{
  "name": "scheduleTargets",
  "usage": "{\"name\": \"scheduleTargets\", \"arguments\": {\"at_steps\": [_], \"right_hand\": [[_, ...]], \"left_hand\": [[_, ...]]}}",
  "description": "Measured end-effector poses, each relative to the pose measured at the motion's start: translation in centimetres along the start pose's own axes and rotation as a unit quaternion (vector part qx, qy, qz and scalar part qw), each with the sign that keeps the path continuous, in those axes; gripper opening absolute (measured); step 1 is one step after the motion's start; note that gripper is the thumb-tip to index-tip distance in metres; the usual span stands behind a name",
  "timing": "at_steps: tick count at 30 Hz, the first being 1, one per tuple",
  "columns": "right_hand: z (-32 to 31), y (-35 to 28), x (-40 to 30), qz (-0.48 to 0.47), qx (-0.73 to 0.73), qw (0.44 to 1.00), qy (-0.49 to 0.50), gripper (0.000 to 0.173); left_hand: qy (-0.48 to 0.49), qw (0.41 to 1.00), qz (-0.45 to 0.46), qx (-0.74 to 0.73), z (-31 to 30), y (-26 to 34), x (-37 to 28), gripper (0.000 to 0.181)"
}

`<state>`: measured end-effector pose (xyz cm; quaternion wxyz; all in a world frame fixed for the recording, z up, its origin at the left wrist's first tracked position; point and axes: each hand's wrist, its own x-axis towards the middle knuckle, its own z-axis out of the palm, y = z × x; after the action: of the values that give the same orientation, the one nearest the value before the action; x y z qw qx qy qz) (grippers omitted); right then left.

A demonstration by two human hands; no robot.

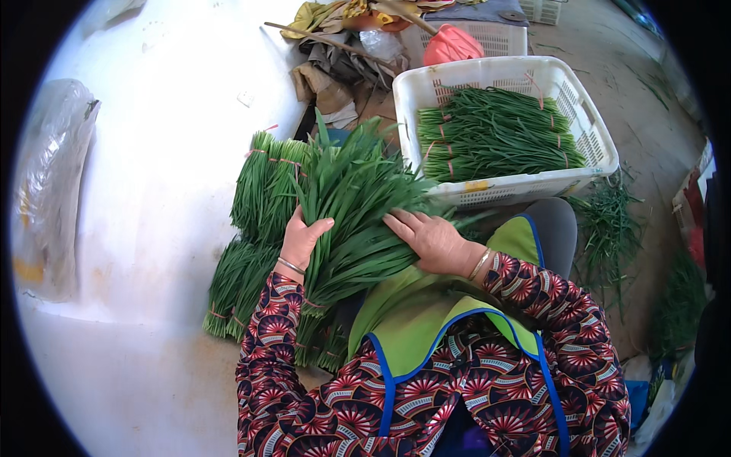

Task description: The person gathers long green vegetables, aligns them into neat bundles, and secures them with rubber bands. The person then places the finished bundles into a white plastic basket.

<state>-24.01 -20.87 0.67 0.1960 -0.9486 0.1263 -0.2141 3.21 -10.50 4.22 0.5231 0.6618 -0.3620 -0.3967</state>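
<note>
Long green leafy stalks that look like garlic chives [354, 211] lie fanned out across my lap. My left hand [302, 237] is at their left side, thumb raised apart, against the leaves; its fingers are partly hidden, so its hold cannot be told. My right hand [428, 237] rests on the leaves from the right, fingers extended and back of the hand up. Tied chive bundles [265, 183] with pink bands stand at the left, and more bundles [231, 291] lie below them. A white plastic crate [502, 188] at the upper right holds several banded bundles [502, 134].
Loose chive leaves [611, 228] litter the floor right of the crate. Behind it are a pink plastic bag [451, 45], another crate [519, 40] and a heap of cloths with a long stick [331, 43]. A pale wall [160, 171] rises at the left, with a plastic-wrapped object [54, 188].
</note>
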Motion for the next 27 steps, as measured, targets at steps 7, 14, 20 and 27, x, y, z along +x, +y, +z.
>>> {"name": "scheduleTargets", "arguments": {"at_steps": [7, 14, 20, 27], "right_hand": [[0.0, 4.9, -4.6, 0.080, -0.026, 0.995, -0.062, 0.019], [-14.8, 0.6, -0.9, -0.004, -0.011, 0.969, 0.248, 0.024], [-22.3, -8.4, -0.4, -0.653, 0.360, 0.620, 0.243, 0.011], [-21.6, -11.9, 0.8, -0.588, 0.606, 0.523, 0.112, 0.025]], "left_hand": [[0.038, 0.995, -0.001, -0.091, -1.2, -1.0, -0.1, 0.042], [0.091, 0.994, 0.020, -0.053, -1.6, 0.2, -2.0, 0.042], [0.079, 0.995, 0.043, -0.053, 0.4, 1.0, -0.7, 0.042], [0.095, 0.994, 0.041, -0.037, -0.4, 0.1, -0.5, 0.049]]}}
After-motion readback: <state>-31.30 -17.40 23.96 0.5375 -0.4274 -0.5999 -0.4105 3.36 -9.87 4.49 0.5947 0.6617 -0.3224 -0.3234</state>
